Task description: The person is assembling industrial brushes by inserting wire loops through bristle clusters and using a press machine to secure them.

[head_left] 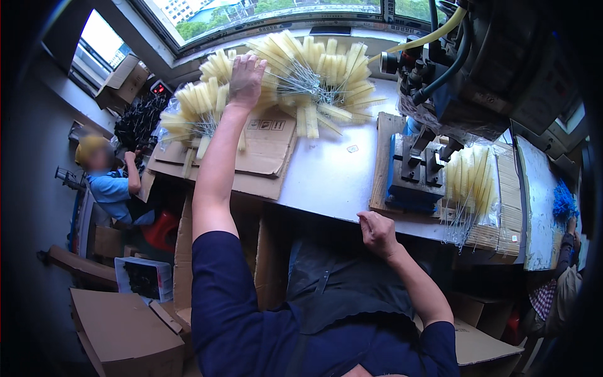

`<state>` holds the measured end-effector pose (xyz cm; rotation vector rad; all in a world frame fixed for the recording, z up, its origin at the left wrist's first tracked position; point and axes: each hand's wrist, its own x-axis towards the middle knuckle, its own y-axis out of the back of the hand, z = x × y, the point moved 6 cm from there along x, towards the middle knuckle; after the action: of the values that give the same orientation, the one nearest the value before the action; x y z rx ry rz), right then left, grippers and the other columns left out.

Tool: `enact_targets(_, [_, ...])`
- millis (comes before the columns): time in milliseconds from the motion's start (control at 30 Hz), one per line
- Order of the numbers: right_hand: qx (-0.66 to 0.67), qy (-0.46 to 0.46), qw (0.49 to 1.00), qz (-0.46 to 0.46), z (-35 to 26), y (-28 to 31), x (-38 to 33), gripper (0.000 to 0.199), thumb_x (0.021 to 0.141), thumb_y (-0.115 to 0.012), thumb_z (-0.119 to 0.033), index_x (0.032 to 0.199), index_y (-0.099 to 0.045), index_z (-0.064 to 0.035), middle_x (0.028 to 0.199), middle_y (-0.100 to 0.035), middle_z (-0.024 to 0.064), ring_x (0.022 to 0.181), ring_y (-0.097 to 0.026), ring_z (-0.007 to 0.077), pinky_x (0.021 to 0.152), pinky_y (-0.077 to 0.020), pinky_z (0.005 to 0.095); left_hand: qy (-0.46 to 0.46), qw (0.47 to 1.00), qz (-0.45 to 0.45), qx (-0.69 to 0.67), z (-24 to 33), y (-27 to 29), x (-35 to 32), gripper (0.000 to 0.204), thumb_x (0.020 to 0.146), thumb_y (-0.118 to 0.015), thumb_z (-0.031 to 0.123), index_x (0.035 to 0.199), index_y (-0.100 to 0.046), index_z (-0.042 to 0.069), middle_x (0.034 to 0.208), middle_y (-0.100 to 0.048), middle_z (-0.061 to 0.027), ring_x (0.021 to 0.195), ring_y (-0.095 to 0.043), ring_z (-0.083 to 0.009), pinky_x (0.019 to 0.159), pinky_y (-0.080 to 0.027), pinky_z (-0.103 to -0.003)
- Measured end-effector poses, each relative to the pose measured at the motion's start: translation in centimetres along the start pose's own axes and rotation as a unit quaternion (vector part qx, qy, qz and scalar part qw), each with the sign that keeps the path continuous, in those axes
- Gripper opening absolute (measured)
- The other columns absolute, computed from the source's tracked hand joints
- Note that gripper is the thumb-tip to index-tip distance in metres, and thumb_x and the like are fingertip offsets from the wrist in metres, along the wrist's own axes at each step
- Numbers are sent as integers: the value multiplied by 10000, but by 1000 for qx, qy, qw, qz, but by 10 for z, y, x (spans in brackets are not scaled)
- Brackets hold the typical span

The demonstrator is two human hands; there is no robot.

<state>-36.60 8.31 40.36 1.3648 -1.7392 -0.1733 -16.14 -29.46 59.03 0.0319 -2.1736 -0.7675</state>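
Pale yellow bottle brushes [308, 66] with looped wire handles lie in a large heap at the back of the table. My left hand [247, 80] reaches far forward into the left half of this heap, its fingers curled in among the brushes; what they grip is hidden. At the table's front edge, my right hand [378, 234] is closed with thumb and fingers pressed together, and anything inside it is too small to make out. Just beyond it stands a blue and dark metal fixture [414, 169] under a machine head. More yellow brushes [468, 179] lie right of this fixture, wire ends toward me.
Flattened cardboard [267, 141] lies under the heap's left side. The machine [465, 81] with hoses overhangs the table at the right. Cardboard boxes [129, 327] and a white bin [144, 276] stand at lower left. One person [113, 188] sits at left, another at far right.
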Motion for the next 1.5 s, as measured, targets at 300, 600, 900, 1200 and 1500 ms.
enact_targets(300, [-36, -26, 997, 66, 16, -22, -2, 79, 823, -658, 11, 897, -641, -13, 766, -661, 148, 678, -684, 294, 581, -546, 355, -131, 929, -340, -61, 59, -58, 10, 960, 782, -721, 332, 1563, -194, 147, 1633, -156, -59, 1521, -79, -222, 1253, -43, -418])
enact_targets(600, [-64, -30, 995, 74, 14, -21, 4, 98, 816, -657, 12, 907, -640, -18, 746, -647, 135, 651, -670, 285, 567, -538, 348, -163, 898, -408, 19, 86, -106, 49, 970, 655, -765, 178, 1509, -313, 84, 1472, -413, -126, 1440, -311, -259, 1249, -110, -398])
enact_targets(900, [-63, -29, 994, 86, 15, -22, 0, 116, 811, -660, 7, 921, -637, -23, 738, -641, 133, 644, -665, 285, 556, -529, 352, -104, 964, -197, -143, 46, -66, 19, 716, 650, -765, 92, 1311, -492, 38, 1128, -548, -135, 1150, -506, -316, 1084, -385, -368])
enact_targets(1200, [-59, -20, 993, 99, 17, -21, -2, 110, 818, -653, -3, 923, -631, -27, 733, -637, 138, 643, -661, 295, 563, -528, 363, -130, 955, -228, -141, 44, -44, -24, 802, 619, -838, 177, 1339, -491, 107, 1119, -530, -98, 1125, -506, -291, 1043, -405, -387])
enact_targets(1500, [-67, -21, 993, 100, 15, -24, -1, 94, 821, -653, -7, 907, -624, -31, 720, -626, 137, 637, -657, 296, 554, -525, 361, -155, 948, -279, -8, 68, -65, -41, 698, 660, -701, 51, 1323, -482, 62, 1163, -528, -120, 1158, -500, -277, 1061, -353, -370])
